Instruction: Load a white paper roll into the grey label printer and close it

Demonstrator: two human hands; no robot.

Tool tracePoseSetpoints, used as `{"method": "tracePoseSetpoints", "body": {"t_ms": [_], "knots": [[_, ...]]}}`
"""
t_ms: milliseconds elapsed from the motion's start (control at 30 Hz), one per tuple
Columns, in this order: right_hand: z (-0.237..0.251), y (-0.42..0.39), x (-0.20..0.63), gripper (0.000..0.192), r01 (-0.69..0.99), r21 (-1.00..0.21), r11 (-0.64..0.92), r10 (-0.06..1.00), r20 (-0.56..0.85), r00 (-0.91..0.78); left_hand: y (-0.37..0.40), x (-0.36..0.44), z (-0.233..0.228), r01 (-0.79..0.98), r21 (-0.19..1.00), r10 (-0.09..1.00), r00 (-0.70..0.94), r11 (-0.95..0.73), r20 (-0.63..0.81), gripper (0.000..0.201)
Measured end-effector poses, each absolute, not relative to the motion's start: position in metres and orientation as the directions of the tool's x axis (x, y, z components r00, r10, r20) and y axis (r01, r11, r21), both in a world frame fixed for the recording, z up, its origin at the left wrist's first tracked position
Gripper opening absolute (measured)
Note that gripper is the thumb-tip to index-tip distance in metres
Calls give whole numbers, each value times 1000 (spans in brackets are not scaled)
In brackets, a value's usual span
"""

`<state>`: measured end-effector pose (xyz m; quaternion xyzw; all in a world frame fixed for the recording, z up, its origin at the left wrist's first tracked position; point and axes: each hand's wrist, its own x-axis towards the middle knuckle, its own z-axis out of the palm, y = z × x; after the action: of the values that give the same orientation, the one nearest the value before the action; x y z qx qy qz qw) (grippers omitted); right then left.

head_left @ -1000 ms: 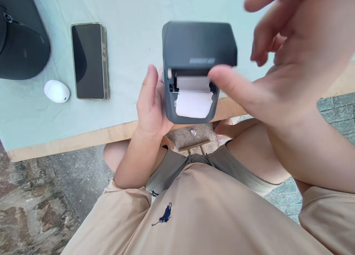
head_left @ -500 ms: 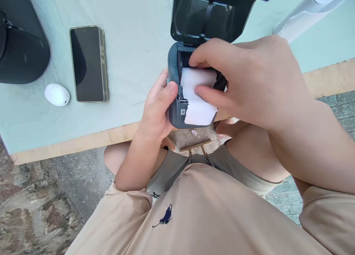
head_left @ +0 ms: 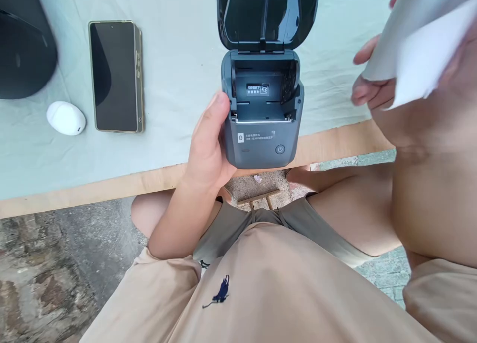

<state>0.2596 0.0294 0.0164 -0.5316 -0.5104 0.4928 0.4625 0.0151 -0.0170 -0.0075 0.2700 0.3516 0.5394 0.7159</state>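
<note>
My left hand (head_left: 208, 146) is wrapped round the left side of a dark blue-grey label printer (head_left: 257, 146). The printer's glossy black lid (head_left: 244, 20) stands open, and its paper bay (head_left: 257, 104) shows bare, with a small printed label inside. A power button and white lettering are on its front. Off to the right, at the frame's edge, my right hand (head_left: 372, 92) is turned up with curled fingers round a white paper roll (head_left: 421, 54). A loose flap hangs from the roll. The roll hides part of the fingers, and both are somewhat blurred.
A phone in a clear case (head_left: 115, 77) lies on the pale green cloth (head_left: 175, 59) to the left. Beside it are a white rounded gadget (head_left: 66, 118) and a black bag or case (head_left: 26, 49). The table's wooden edge (head_left: 156, 184) runs just before my body.
My right hand has come out of the printer and moved right with the paper roll, leaving the bay bare. The printer now faces me more squarely. The larger roll at upper right no longer shows.
</note>
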Motion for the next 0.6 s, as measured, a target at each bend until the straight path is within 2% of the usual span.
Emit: {"method": "tracePoseSetpoints", "body": {"t_ms": [67,133,267,367,433,533,600], "knots": [[13,27,257,45,109,-993,-36,999,-33,25,-17,15,-8,-550,788,960,190,277,-206,45],[14,20,251,36,231,-971,68,998,61,-35,-18,15,-8,-525,806,961,188,275,-205,45],[12,13,248,33,548,-791,274,962,214,-172,-17,16,-7,-535,799,961,180,275,-210,40],[3,19,251,38,551,-736,393,919,302,-252,-16,16,-6,-536,796,959,184,283,-217,37],[-2,22,251,46,567,-740,362,932,272,-240,-16,16,-6,-533,797,959,185,282,-216,37],[-2,22,255,51,702,-692,168,985,85,-151,-16,15,-6,-513,812,960,181,278,-214,39],[2,17,265,62,608,-784,126,986,32,-162,-17,15,-7,-502,816,957,173,288,-231,39]]}}
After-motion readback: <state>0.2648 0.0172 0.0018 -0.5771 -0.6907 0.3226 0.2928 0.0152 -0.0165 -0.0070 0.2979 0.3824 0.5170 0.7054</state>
